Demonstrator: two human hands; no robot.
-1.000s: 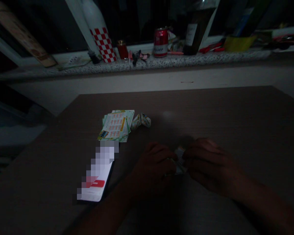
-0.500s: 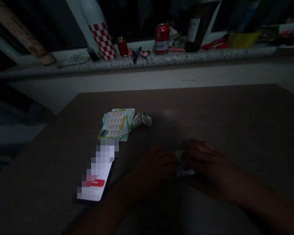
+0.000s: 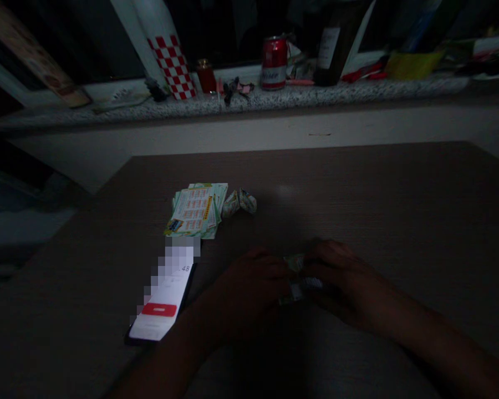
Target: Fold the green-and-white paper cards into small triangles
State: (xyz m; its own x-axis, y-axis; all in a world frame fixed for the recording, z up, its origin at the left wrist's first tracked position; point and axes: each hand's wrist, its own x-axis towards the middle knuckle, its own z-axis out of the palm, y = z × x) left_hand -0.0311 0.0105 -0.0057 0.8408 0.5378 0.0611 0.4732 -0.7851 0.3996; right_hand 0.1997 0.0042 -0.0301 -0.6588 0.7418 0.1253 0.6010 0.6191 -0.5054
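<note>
A small printed paper slip point(image 3: 293, 262) lies low over the table between my two hands, its middle partly covered by fingers. My left hand point(image 3: 255, 285) presses on the slip's left side with fingers held together. On the other side, my right hand point(image 3: 343, 277) has curled fingers and thumb closed on the right part of the paper. Dim light hides the fingertips' exact grip. Beyond my left hand are two small folded paper pieces point(image 3: 239, 203), beside a loose stack of green-and-white printed slips point(image 3: 195, 210).
A lit phone point(image 3: 160, 310) lies left of my left forearm on the brown table point(image 3: 357, 194). Along the stone windowsill point(image 3: 299, 100) stand a red-and-white checkered bottle point(image 3: 172, 64), a red can point(image 3: 274, 62), a dark labelled bottle point(image 3: 330, 52) and an orange-red jar point(image 3: 206, 76).
Both hands have shifted slightly to the left with the slip. More of the slip shows between them now. The stack and folded pieces stay in place.
</note>
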